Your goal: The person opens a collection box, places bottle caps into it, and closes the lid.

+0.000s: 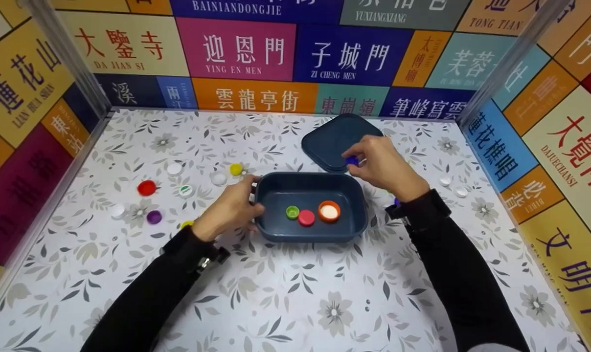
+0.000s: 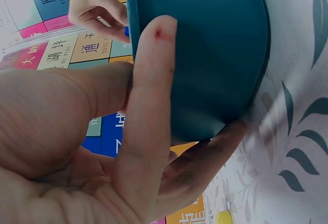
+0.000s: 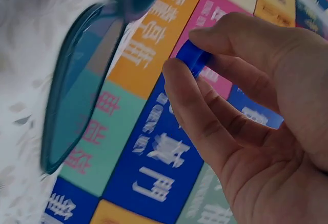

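A dark blue rectangular plastic box stands open in the middle of the table. Inside lie a green bottle cap, a pinkish-red cap and an orange cap with a white inside. My left hand grips the box at its left end; the left wrist view shows fingers along its outer wall and one digit at the rim. Between thumb and fingertips my right hand pinches a blue bottle cap, raised beyond the box's back right corner, overlapping the dark lid in the head view.
The dark blue lid lies flat behind the box. Several loose caps lie to the left, among them a red cap, a purple cap and a yellow cap. White caps lie at the right. Printed panels wall the table.
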`<state>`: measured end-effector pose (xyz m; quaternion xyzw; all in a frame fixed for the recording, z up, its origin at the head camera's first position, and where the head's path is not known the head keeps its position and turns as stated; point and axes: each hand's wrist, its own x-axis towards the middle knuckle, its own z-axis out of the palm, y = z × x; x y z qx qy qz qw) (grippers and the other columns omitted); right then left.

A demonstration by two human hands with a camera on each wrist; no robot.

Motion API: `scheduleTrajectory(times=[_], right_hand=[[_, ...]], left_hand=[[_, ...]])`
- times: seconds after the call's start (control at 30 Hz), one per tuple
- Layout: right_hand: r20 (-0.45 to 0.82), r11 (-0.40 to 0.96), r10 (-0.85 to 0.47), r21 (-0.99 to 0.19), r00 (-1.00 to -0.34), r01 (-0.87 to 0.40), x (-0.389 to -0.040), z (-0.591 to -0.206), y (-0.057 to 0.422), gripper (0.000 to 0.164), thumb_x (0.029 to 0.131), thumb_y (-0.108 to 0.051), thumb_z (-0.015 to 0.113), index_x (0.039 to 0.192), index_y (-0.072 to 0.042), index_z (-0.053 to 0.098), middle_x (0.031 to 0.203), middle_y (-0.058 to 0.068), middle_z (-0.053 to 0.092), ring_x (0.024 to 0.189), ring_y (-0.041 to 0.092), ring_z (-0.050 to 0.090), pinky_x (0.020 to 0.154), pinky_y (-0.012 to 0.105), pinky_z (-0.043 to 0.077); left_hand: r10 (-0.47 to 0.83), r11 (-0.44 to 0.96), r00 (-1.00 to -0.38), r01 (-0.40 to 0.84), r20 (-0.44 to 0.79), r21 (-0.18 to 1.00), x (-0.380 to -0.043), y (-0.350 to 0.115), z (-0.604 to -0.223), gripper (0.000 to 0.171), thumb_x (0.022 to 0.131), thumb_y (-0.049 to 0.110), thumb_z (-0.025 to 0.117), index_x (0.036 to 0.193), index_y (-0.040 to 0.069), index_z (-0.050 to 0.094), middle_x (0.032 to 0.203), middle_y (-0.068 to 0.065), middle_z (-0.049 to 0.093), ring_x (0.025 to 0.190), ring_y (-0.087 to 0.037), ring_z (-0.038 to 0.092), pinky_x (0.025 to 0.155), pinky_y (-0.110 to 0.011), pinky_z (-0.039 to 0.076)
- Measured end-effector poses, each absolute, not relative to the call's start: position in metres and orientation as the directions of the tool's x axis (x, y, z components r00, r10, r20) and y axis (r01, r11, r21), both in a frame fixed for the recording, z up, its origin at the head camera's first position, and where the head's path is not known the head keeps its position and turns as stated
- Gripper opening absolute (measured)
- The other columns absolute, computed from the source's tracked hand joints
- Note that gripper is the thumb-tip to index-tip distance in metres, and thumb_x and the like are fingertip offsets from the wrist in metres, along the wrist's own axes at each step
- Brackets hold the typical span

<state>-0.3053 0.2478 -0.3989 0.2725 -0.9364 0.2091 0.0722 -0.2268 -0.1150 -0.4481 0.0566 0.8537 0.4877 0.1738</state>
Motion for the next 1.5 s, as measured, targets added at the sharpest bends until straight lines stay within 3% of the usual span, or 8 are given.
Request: scheduleTrajectory(times=[0.2, 0.37, 0.73, 1.0, 1.23, 1.5], right_hand=[[0.228, 0.715, -0.581, -0.317, -0.782, -0.623, -0.298, -0.393, 0.223, 0.026, 0.093, -0.001, 0.086, 0.118, -0.001, 0.091, 0.107, 0.022, 0.082, 0.091, 0.034, 0.078, 0.079, 0.042, 0.068], [0.173, 0.667, -0.664, -0.302, -0.728, -0.680, -0.291, -0.393, 0.206, 0.026, 0.093, -0.001, 0.088, 0.119, 0.001, 0.089, 0.109, 0.024, 0.081, 0.097, 0.038, 0.079, 0.085, 0.048, 0.072], [0.078, 0.600, -0.766, -0.271, -0.638, -0.753, -0.283, -0.396, 0.175, 0.028, 0.093, 0.004, 0.085, 0.121, 0.003, 0.088, 0.112, 0.026, 0.080, 0.100, 0.038, 0.077, 0.087, 0.051, 0.072], [-0.042, 0.622, -0.772, -0.252, -0.634, -0.741, -0.280, -0.404, 0.162, 0.026, 0.094, 0.002, 0.086, 0.120, 0.000, 0.088, 0.116, 0.023, 0.080, 0.111, 0.038, 0.076, 0.096, 0.052, 0.071], [-0.084, 0.597, -0.798, -0.242, -0.597, -0.765, -0.282, -0.413, 0.157, 0.019, 0.093, 0.002, 0.089, 0.112, 0.001, 0.087, 0.109, 0.018, 0.085, 0.103, 0.032, 0.080, 0.093, 0.048, 0.073], [-0.133, 0.643, -0.765, -0.213, -0.630, -0.735, -0.282, -0.419, 0.155, 0.022, 0.094, 0.002, 0.091, 0.115, -0.001, 0.088, 0.113, 0.017, 0.088, 0.106, 0.032, 0.083, 0.095, 0.046, 0.074]], left_hand=[[0.259, 0.525, -0.934, -0.076, -0.244, 0.847, -0.229, -0.114, -0.448, 0.078, 0.105, -0.006, 0.072, 0.175, 0.007, 0.041, 0.154, -0.030, 0.066, 0.077, -0.029, 0.079, 0.073, -0.055, 0.077], [0.253, 0.533, -0.931, -0.093, -0.264, 0.841, -0.228, -0.114, -0.447, 0.079, 0.105, -0.006, 0.072, 0.176, 0.009, 0.040, 0.154, -0.032, 0.064, 0.069, -0.026, 0.077, 0.073, -0.055, 0.077], [0.264, 0.537, -0.932, -0.072, -0.248, 0.841, -0.227, -0.113, -0.448, 0.079, 0.105, -0.007, 0.072, 0.176, 0.008, 0.040, 0.157, -0.029, 0.065, 0.071, -0.026, 0.078, 0.073, -0.055, 0.077], [0.262, 0.545, -0.931, -0.073, -0.252, 0.835, -0.227, -0.114, -0.448, 0.080, 0.105, -0.006, 0.071, 0.176, 0.009, 0.039, 0.157, -0.029, 0.065, 0.070, -0.027, 0.079, 0.072, -0.054, 0.077], [0.251, 0.545, -0.929, -0.097, -0.273, 0.833, -0.227, -0.113, -0.449, 0.079, 0.107, -0.007, 0.072, 0.177, 0.011, 0.039, 0.160, -0.028, 0.063, 0.069, -0.026, 0.078, 0.073, -0.054, 0.077], [0.262, 0.540, -0.929, -0.085, -0.263, 0.837, -0.228, -0.112, -0.447, 0.079, 0.107, -0.007, 0.071, 0.177, 0.009, 0.038, 0.163, -0.028, 0.062, 0.069, -0.026, 0.078, 0.072, -0.054, 0.077]])
